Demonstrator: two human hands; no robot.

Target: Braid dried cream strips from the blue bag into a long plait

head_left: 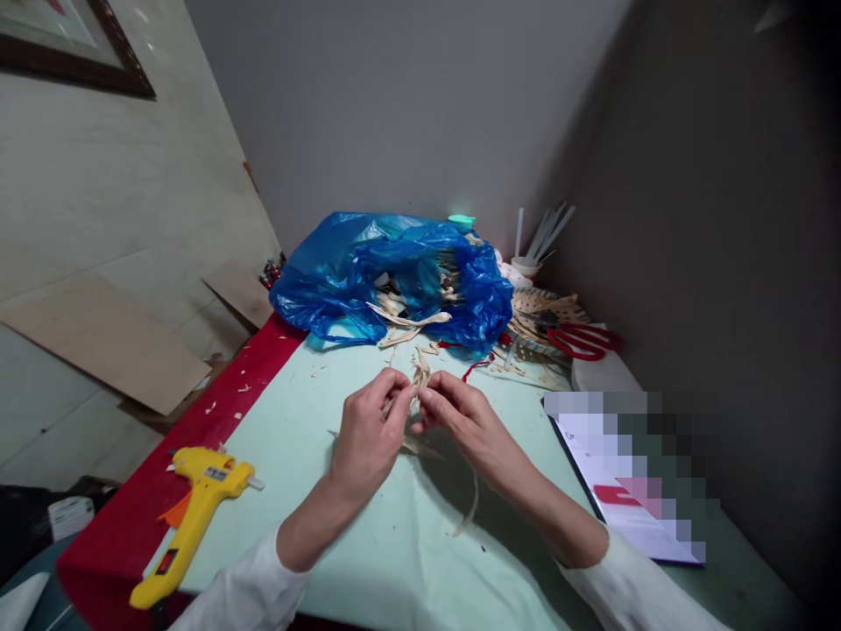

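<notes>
My left hand [368, 434] and my right hand [463, 421] meet over the pale green table cover [394, 543], fingers pinched together on a small bundle of tan dried leaf strips [419, 377]. A longer strip [469, 508] trails down from under my right hand onto the cover. Both wrists wear white sleeves.
A blue plastic bag [394, 276] with more strips spilling out lies behind the hands. A yellow glue gun [194, 517] rests at the left on the red cloth edge [131, 517]. Red-handled scissors [582, 340] lie on woven pieces at the right, near a cup of white sticks [529, 250] and a printed sheet [624, 499].
</notes>
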